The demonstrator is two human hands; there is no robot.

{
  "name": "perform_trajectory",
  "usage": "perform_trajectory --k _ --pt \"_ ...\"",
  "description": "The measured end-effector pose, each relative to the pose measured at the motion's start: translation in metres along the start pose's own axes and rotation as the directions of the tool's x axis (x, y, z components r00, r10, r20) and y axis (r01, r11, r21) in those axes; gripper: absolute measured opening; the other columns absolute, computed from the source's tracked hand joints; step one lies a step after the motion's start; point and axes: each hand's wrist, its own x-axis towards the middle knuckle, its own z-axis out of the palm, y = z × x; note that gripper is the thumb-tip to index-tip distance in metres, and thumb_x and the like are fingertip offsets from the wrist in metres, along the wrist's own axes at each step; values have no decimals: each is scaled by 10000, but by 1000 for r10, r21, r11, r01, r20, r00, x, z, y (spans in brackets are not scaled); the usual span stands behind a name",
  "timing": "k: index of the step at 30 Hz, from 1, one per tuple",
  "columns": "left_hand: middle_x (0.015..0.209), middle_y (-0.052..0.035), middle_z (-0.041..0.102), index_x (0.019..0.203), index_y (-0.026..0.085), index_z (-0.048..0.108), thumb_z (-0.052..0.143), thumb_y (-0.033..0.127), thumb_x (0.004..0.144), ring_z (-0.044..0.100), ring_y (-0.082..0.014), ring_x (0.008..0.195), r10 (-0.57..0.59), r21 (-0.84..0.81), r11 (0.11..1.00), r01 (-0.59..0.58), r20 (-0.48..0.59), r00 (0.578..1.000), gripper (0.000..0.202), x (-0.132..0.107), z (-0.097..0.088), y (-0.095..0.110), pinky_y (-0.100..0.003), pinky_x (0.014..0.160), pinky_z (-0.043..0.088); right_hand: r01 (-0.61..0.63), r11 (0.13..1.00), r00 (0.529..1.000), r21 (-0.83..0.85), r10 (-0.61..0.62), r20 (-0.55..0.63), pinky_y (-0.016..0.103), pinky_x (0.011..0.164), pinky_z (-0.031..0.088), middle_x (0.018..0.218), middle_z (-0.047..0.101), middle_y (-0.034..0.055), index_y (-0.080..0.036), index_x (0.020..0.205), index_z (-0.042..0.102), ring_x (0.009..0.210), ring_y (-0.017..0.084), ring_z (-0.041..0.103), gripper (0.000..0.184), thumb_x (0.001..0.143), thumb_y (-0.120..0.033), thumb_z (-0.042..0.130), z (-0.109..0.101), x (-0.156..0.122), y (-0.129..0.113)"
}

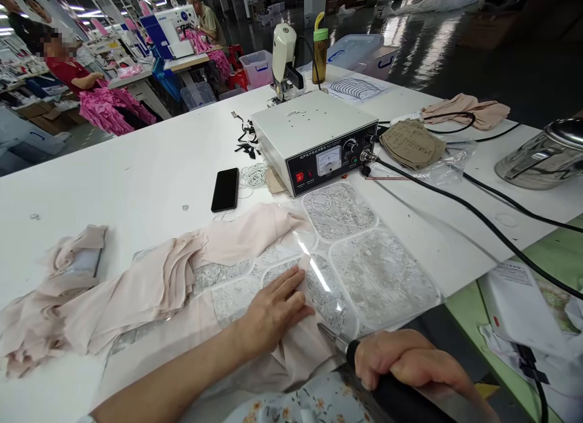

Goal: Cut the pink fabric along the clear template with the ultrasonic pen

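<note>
My left hand [273, 311] lies on a piece of pale pink fabric [307, 347], fingers stretched forward and pressing it against a glossy, clear sheet with a stone-patterned surface [380, 274]. My right hand [410, 359] is wrapped round the black handle of an ultrasonic welding handpiece [334, 338]. Its metal tip points left, close beside the fabric under my left hand; I cannot tell whether they touch. A stack of pale pink fabric pieces [136, 295] lies to the left, with another fabric piece [250, 229] stretched beyond my left hand.
A control box [314, 141] with a meter stands ahead, its black cable [464, 207] running right. A phone [225, 190], a brown fabric stack [412, 144], a steel container [542, 156] and a bottle [319, 53] are on the white table [150, 174]. Other people work behind it.
</note>
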Motion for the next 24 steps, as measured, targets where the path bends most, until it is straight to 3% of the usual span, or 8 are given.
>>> perform_trajectory --k 3,8,14,19,24 --pt "1295 -190 587 777 151 492 503 309 984 488 -280 1314 -6 -2 1000 6 2 1000 261 0 0 0 -412 1043 519 55 998 998 37 -55 -4 309 489 549 662 579 8 -275 920 520 539 164 572 80 866 -330 540 4 3 -2" --pt "1285 -190 593 778 152 493 490 337 986 498 -279 1305 -8 1 1000 8 1 1000 278 2 -2 2 -410 1032 531 2 996 1000 94 1 -29 327 539 558 717 569 15 -274 942 532 601 169 585 89 872 -329 544 -2 7 -3" --pt "1271 -192 602 766 153 492 536 320 965 493 -274 1309 -9 1 1000 9 4 1000 264 1 0 3 -397 1058 508 -65 996 997 65 63 38 371 639 582 807 573 38 -278 959 526 708 192 615 82 885 -242 520 -10 12 -1" --pt "1264 -180 613 752 155 497 567 319 950 500 -267 1303 -12 2 1000 12 -20 1000 266 -1 1 2 -388 1074 492 9 997 1000 83 -8 -5 355 622 579 829 552 42 -257 993 521 709 175 585 114 895 -202 503 1 15 7" --pt "1260 -180 614 758 156 511 555 332 955 514 -262 1291 -17 1 1000 17 -42 999 268 -2 2 2 -369 1060 505 19 995 999 99 -21 27 377 643 576 843 554 49 -239 1018 524 736 184 593 126 895 -220 506 2 19 13"
